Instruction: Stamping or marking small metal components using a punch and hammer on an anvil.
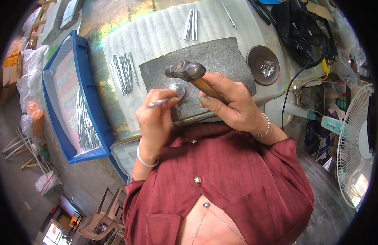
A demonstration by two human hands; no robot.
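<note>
My right hand (234, 102) is closed round the wooden handle of a ball-peen hammer (185, 70), whose dark metal head is raised above a grey stone slab (221, 53). Pinched in the fingers of my left hand (154, 116) is a slim silvery metal rod (159, 103), held slantwise at the slab's near left part. Just beyond those fingertips lies a small, round, shiny piece (178, 88) on the slab, partly covered by the fingers. Whether the rod touches it, I cannot tell.
Slim metal rods (123, 73) lie on the white foam sheet (156, 26), with more rods (192, 25) at the back. A brown dish (254, 61) with small silvery bits stands right of the slab. A blue tray (85, 61) holds many rods. A fan (354, 147) stands far right.
</note>
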